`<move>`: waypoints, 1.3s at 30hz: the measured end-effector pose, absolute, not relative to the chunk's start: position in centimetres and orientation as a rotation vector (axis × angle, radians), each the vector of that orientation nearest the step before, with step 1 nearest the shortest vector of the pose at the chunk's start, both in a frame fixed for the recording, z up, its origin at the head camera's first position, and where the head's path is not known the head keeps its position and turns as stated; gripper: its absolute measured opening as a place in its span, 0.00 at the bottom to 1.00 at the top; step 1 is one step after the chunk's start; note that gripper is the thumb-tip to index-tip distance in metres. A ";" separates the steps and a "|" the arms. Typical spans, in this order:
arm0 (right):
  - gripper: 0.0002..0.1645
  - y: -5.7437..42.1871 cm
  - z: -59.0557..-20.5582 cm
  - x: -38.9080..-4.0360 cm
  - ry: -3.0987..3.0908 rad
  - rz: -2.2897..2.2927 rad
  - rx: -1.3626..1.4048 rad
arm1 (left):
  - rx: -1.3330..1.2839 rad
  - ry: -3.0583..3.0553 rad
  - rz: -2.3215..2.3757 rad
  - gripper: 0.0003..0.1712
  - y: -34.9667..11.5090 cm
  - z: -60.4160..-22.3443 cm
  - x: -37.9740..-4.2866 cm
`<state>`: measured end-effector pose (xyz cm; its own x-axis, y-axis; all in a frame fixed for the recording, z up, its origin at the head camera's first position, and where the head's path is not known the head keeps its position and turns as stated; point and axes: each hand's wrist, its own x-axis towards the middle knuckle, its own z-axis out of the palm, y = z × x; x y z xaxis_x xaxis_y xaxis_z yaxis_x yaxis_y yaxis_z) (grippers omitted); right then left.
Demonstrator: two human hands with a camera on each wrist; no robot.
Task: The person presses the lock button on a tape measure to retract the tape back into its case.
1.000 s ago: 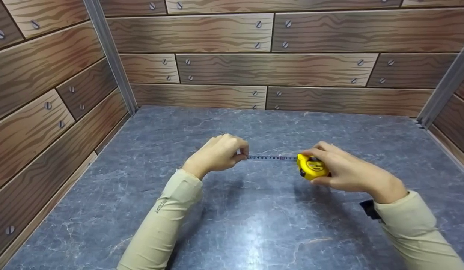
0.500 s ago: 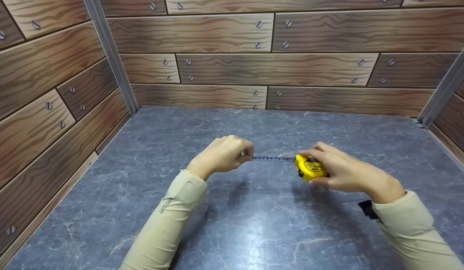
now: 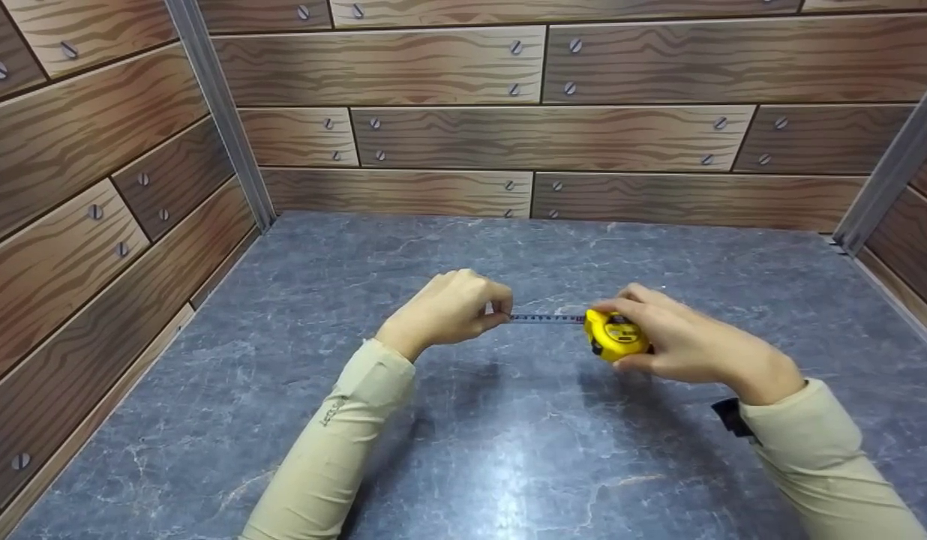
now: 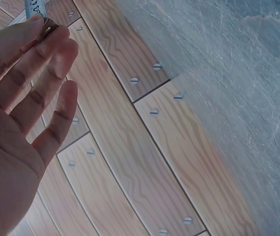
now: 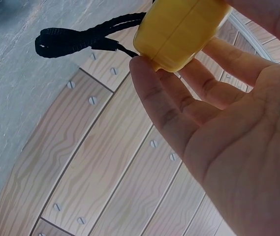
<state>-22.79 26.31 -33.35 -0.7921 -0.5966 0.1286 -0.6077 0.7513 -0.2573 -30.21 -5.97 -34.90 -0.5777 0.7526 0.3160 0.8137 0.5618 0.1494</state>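
Observation:
A yellow tape measure (image 3: 616,336) is held above the table by my right hand (image 3: 685,337), fingers on its far side and thumb on the near side. From its left side a short length of blade (image 3: 546,319) with dark numbers runs across to my left hand (image 3: 452,307). There, thumb and forefinger pinch the blade's end; the left wrist view shows the metal end hook (image 4: 48,27) between them, the other fingers loosely bent. In the right wrist view a black wrist strap (image 5: 76,40) hangs from the yellow case.
Beneath both hands lies a grey-blue marbled tabletop (image 3: 246,375). Wood-plank patterned walls (image 3: 448,139) enclose it at the back, left and right, with grey metal posts (image 3: 223,112) in the corners.
My left hand has shifted slightly right and my right hand slightly left with the tape measure. The stretch of blade showing between them has become shorter.

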 end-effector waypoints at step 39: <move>0.43 24.8 -34.2 -23.3 -2.909 0.474 1.037 | -1.409 -2.476 -0.423 0.05 -5.0 -35.4 -30.4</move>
<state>-23.32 24.80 -34.15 -0.7796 -0.6154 0.1167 -0.6206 0.7337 -0.2766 -30.45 -5.02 -35.44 -0.4958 0.7888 0.3633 0.8646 0.4874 0.1218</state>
